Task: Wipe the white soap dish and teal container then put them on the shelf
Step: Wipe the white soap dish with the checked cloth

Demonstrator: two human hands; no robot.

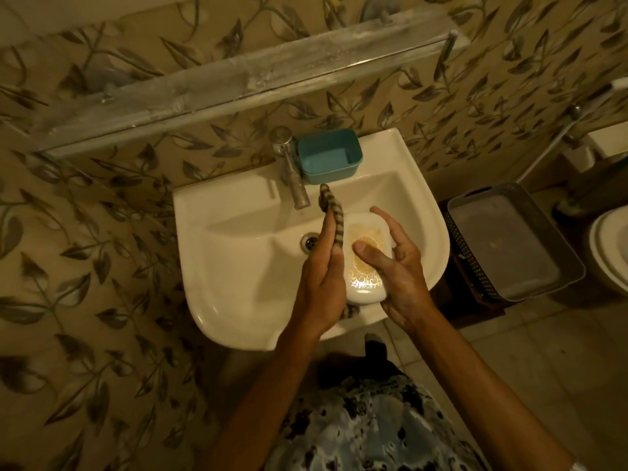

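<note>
Over the basin I hold the white soap dish (368,263), which has yellowish residue inside. My right hand (394,266) grips its right side, thumb lying in the dish and fingers curled over the far rim. My left hand (323,283) presses a striped cloth (334,215) against the dish's left edge, with the cloth's end sticking up past my fingers. The teal container (328,156), open and empty, stands on the sink's back ledge just right of the tap. The glass shelf (238,76) runs across the wall above.
A white sink (238,266) with a metal tap (292,168) and drain (310,242) sits below the shelf. A grey basket (509,246) stands on the floor at the right beside a white toilet (611,256). Leaf-patterned tiles cover the wall.
</note>
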